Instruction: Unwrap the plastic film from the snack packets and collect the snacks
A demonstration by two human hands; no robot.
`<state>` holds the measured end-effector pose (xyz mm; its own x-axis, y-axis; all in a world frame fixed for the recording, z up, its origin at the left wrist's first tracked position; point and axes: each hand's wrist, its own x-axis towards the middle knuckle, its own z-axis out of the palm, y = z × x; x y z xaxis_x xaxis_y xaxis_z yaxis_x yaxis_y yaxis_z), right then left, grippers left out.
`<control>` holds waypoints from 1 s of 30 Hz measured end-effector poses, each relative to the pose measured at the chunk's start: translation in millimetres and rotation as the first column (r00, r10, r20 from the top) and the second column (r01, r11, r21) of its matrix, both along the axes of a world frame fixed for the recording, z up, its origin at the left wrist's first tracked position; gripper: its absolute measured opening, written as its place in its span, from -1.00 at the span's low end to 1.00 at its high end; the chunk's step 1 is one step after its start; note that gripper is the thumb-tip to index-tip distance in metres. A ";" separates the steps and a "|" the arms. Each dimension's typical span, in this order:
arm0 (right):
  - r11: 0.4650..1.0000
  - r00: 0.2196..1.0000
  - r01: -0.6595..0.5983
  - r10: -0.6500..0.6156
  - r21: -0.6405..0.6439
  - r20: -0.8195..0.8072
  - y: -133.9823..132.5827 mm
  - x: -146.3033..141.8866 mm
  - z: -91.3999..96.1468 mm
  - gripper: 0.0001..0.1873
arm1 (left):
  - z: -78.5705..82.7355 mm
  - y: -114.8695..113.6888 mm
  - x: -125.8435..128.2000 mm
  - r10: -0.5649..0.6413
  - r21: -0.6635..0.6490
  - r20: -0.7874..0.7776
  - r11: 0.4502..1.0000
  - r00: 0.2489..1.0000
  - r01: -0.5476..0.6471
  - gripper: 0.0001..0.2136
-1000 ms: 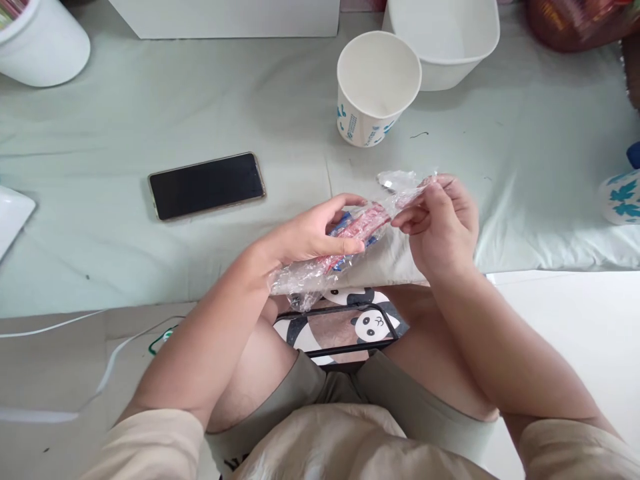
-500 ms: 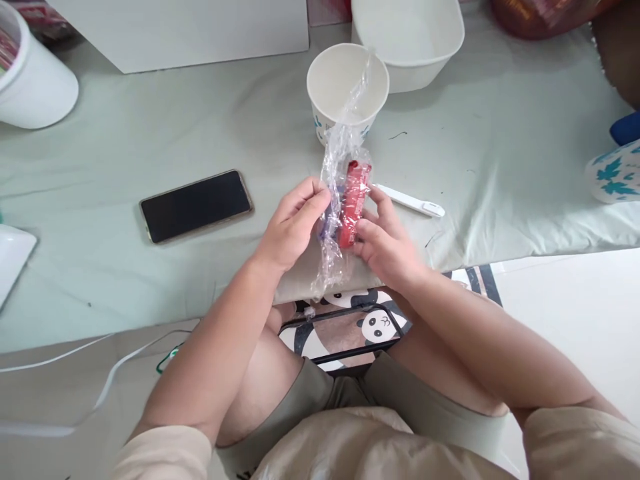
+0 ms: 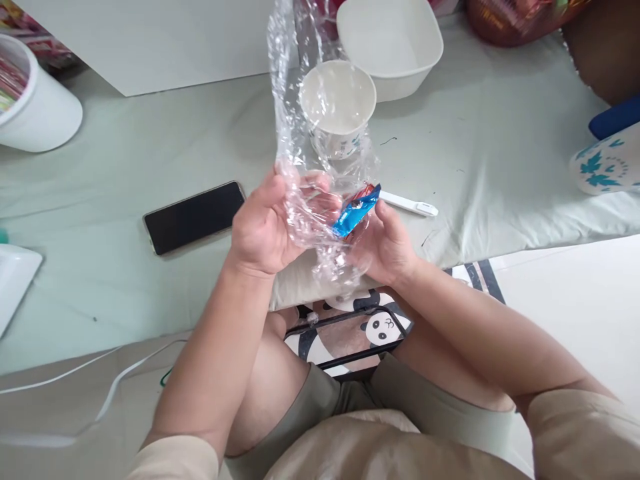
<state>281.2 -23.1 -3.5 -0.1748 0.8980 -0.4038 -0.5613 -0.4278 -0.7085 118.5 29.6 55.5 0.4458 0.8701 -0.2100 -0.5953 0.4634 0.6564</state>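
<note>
My left hand (image 3: 260,230) grips a crinkled clear plastic bag (image 3: 313,120) that stands upright in front of me. My right hand (image 3: 385,243) is closed on the bag's lower right side, where a small blue and red packet (image 3: 356,209) shows. Both hands hover above the near edge of the pale green cloth (image 3: 165,160). Behind the bag stands a white paper cup (image 3: 339,107) with blue print.
A black phone (image 3: 194,217) lies left of my hands. A small white stick (image 3: 410,204) lies to the right. A white square bowl (image 3: 393,43), a white tub (image 3: 37,107) and a leaf-printed cup (image 3: 605,163) stand around. White cables (image 3: 75,373) trail at lower left.
The bag has been raised and spread open upward, now covering the view of the cup. The packet has turned from its red face to show blue, and my hands moved slightly apart.
</note>
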 end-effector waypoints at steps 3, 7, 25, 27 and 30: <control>1.000 0.998 -0.009 0.008 -0.011 -0.067 -0.9 -0.6 2.1 -0.20 | 3.8 0.6 -3.9 0.083 -0.038 0.064 0.996 0.994 -0.081 -0.68; 0.998 0.974 -0.016 0.000 -0.066 -0.226 -5.4 -4.3 3.9 -0.12 | 5.7 2.9 -8.7 0.119 -0.099 0.208 0.990 0.971 -0.100 -0.64; 0.984 0.914 -0.130 0.069 -0.126 -0.399 -5.1 -11.2 0.0 -0.41 | -1.5 9.3 -22.2 0.375 -0.097 -0.065 0.920 0.925 -0.380 -0.65; 0.980 0.910 -0.140 0.072 -0.139 -0.408 -5.3 -10.8 -0.5 -0.44 | -1.4 9.8 -23.9 0.441 -0.053 0.033 0.897 0.897 -0.439 -0.70; 0.984 0.923 -0.133 0.079 -0.121 -0.376 -5.0 -11.7 -2.6 -0.48 | -1.6 10.6 -28.4 0.475 -0.063 0.184 0.880 0.861 -0.472 -0.74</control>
<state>269.5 -28.1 -6.2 -0.4264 0.8040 -0.4144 -0.7164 -0.5799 -0.3880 90.1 40.2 53.9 0.0137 0.9838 -0.1790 -0.8568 0.1038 0.5050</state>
